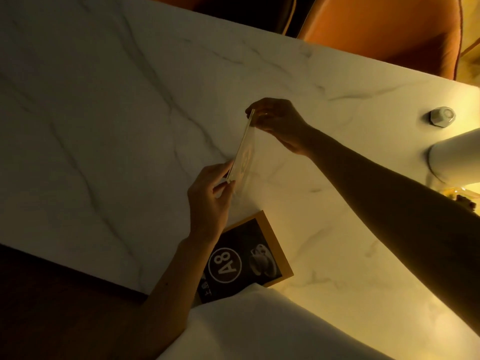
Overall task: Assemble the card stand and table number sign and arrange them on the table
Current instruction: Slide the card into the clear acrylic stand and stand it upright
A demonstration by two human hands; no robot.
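Observation:
A clear acrylic card stand (242, 154) stands on edge on the white marble table (104, 113), seen almost edge-on with a faint card inside. My left hand (210, 203) pinches its near end and my right hand (280, 123) grips its far end. A black table number sign (244, 258) with a tan border, marked "A8" beside a cup picture, lies flat near the table's front edge, partly under my left wrist.
A small faceted white holder (442, 117) sits at the right edge of the table beside a white cylindrical object (454, 157). An orange chair (384, 27) stands beyond the far edge. A white cloth (259, 326) covers the near foreground.

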